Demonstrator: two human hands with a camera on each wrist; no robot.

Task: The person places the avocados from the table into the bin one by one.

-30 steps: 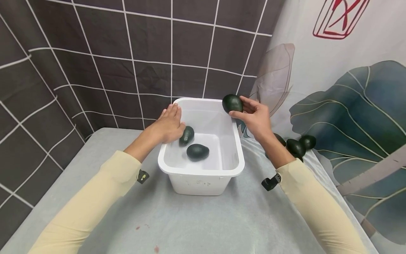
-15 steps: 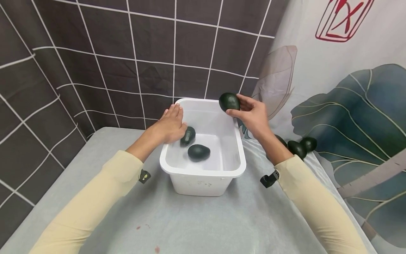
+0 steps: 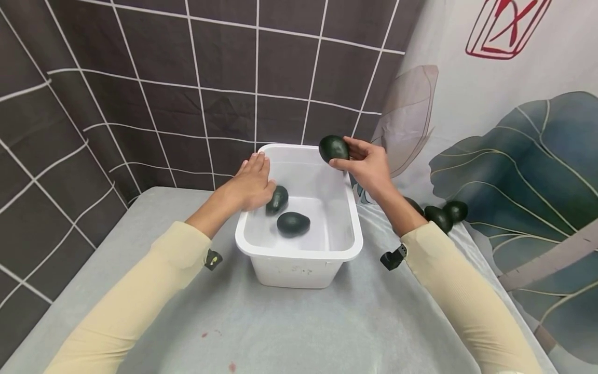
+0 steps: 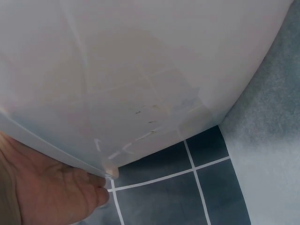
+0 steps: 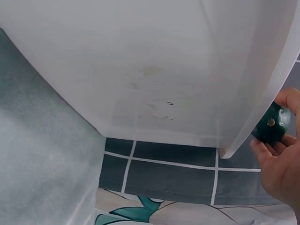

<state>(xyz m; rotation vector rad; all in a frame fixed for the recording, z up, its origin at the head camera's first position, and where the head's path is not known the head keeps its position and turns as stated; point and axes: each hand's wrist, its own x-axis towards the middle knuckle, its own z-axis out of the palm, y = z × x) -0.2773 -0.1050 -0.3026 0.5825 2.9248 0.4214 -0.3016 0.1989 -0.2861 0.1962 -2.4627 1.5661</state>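
The right hand pinches a dark green fruit between fingers and thumb by the far right corner of the white tub, while the left hand lies with fingers stretched out along its left side. I'd judge this the carrying step: two fruits lie in the tub, others sit on the worktop to the right, and the next move would call for lowering the held one inside before loosening the pinch.

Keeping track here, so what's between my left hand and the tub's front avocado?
In the head view, another avocado lies between your left hand and the front avocado.
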